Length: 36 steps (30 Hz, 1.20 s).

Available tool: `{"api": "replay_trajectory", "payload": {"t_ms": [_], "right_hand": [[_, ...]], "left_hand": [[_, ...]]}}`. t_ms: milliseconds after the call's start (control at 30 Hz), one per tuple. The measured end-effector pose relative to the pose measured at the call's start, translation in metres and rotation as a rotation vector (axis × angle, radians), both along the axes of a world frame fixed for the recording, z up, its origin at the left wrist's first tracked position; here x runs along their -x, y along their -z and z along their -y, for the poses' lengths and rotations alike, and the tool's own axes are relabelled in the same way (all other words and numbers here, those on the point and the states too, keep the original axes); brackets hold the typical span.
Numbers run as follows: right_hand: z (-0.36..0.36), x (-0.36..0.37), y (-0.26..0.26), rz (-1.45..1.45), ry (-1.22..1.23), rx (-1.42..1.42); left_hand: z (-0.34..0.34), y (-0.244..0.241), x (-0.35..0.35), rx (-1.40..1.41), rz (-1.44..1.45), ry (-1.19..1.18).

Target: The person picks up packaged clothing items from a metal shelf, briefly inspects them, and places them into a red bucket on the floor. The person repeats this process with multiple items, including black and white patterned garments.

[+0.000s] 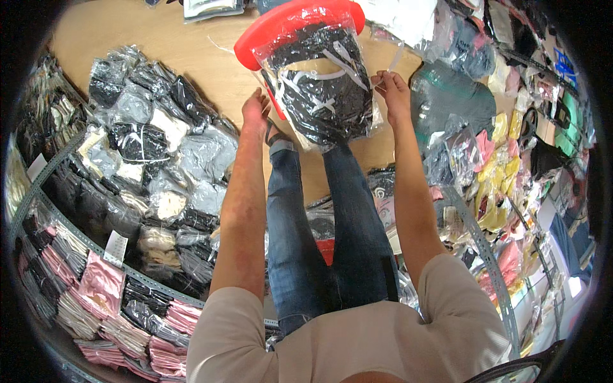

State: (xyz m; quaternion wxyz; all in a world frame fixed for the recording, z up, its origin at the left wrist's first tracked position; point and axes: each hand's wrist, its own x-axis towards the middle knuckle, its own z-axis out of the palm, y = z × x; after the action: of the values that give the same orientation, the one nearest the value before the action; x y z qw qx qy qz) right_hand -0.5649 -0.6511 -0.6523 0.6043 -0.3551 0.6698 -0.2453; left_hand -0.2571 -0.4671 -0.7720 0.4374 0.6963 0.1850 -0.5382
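A clear plastic bag of black folded garments with white drawstrings (325, 91) lies in front of me, its top over a red plastic stool or tub rim (297, 24). To its right, my right hand (392, 93) pinches a thin whitish strip (396, 57) between thumb and fingers. My left hand (256, 107) is at the bag's left side with its fingers loosely bent; whether it touches the bag or holds anything is unclear. Under the bag, a red piece and a dark edge show near my left fingers.
Bagged clothes (143, 139) are heaped on the left, beside metal shelving (139, 277) stacked with folded garments. On the right lie a dark wrapped bundle (450, 100) and many bagged yellow and pink items (498, 186). A plastic packet (213, 9) lies at the top.
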Motion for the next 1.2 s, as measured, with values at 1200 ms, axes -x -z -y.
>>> {"api": "replay_trajectory", "payload": {"t_ms": [1200], "right_hand": [[-0.009, -0.082, -0.133, -0.109, -0.691, 0.701]], "left_hand": [[0.065, -0.201, 0.065, 0.513, 0.697, 0.56]]}}
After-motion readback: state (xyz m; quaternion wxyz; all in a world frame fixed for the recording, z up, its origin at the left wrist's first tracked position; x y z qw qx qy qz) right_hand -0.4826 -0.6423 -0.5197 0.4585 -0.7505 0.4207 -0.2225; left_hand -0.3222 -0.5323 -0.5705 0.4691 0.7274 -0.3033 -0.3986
